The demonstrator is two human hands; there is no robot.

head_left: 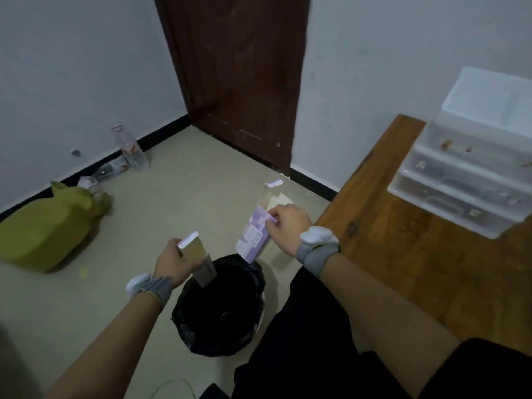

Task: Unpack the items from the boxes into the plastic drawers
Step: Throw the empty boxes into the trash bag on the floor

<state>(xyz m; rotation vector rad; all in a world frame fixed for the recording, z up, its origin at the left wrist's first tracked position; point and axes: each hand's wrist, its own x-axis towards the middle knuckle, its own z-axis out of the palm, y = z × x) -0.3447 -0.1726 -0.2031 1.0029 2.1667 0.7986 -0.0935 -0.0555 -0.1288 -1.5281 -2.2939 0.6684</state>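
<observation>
My right hand (286,226) grips a purple and white carton (253,237) with its top flap open, held tilted over a black-lined bin (221,306) on the floor. In my left hand (172,262) is a brown cardboard insert with a pale purple edge (198,257); its lower end hangs just above the bin's rim. The clear plastic drawer unit (472,180) stands on the wooden table (403,240) at the right, its drawers pushed in with small items showing through.
A green bag (49,226) lies on the floor at the left. Two plastic bottles (129,151) sit by the wall behind it. A dark wooden door (239,76) is straight ahead. My black-clad leg (305,341) is beside the bin.
</observation>
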